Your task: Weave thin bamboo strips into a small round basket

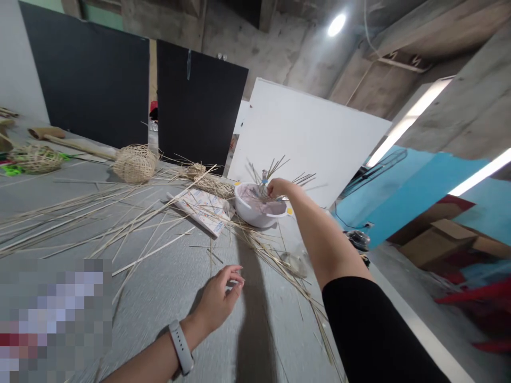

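Note:
My right hand (278, 188) reaches out over a white plastic basin (255, 217) at the back of the table. Its fingers are closed, and what they grip, if anything, cannot be made out. Thin bamboo-like strips (275, 168) stick up out of the basin around that hand. Low over the grey table, my left hand (223, 297) has its fingers loosely curved, thumb apart, with nothing in it. Long loose strips (259, 247) run along the table between the hands and the basin. A printed white packet (203, 206) lies left of the basin, partly crossed by strips.
Several woven pieces stand at the back left, among them a round basket (134, 164) and a flatter one (38, 158). Many long strips (99, 210) spread across the left side. Behind the table rise black panels (195, 106) and a white board (303, 133). Cardboard boxes (435, 242) sit at right.

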A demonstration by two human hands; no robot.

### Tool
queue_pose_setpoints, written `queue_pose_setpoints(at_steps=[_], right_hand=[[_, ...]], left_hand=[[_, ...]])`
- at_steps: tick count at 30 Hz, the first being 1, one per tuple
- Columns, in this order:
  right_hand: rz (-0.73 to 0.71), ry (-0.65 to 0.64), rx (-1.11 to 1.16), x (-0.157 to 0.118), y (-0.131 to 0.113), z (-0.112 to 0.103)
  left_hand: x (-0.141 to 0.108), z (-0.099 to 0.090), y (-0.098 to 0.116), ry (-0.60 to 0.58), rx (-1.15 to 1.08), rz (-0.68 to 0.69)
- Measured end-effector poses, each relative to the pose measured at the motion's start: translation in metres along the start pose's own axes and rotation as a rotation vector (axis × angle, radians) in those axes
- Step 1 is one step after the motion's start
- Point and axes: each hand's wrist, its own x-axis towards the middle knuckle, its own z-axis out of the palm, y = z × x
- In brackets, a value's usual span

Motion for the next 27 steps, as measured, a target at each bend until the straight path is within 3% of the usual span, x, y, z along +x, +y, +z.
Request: queue_pose_setpoints(at_steps=[3, 6, 10, 13, 19, 23, 27], right_hand=[[-0.004, 0.179, 0.204, -0.018, 0.027, -0.038], [-0.05, 0.416, 0.464, -0.04, 0.044, -0.051], [-0.121, 0.718, 0.807, -0.059, 0.044, -0.035], [-0.149, 0.862, 1.005, -0.064, 0.036, -0.01], [-0.144, 1.004, 1.232, -0.074, 0.024, 0.033], [-0.128, 1.033, 1.255, -0.081, 0.019, 0.043], [-0.128, 0.979, 1.185, -0.087, 0.008, 0.049]], left_hand=[[0.0, -0.001, 0.0, 0.002, 0.003, -0.01], [0.0, -0.002, -0.001, 0.007, 0.008, -0.019], [0.0, -0.002, -0.002, 0.013, -0.001, 0.015], [0.0, -0.003, -0.002, 0.021, 0.002, 0.019], [0.001, -0.004, -0.001, 0.02, -0.002, 0.002], [0.001, -0.004, -0.001, 0.018, -0.018, 0.004], [0.002, -0.005, -0.003, 0.01, -0.029, 0.034]])
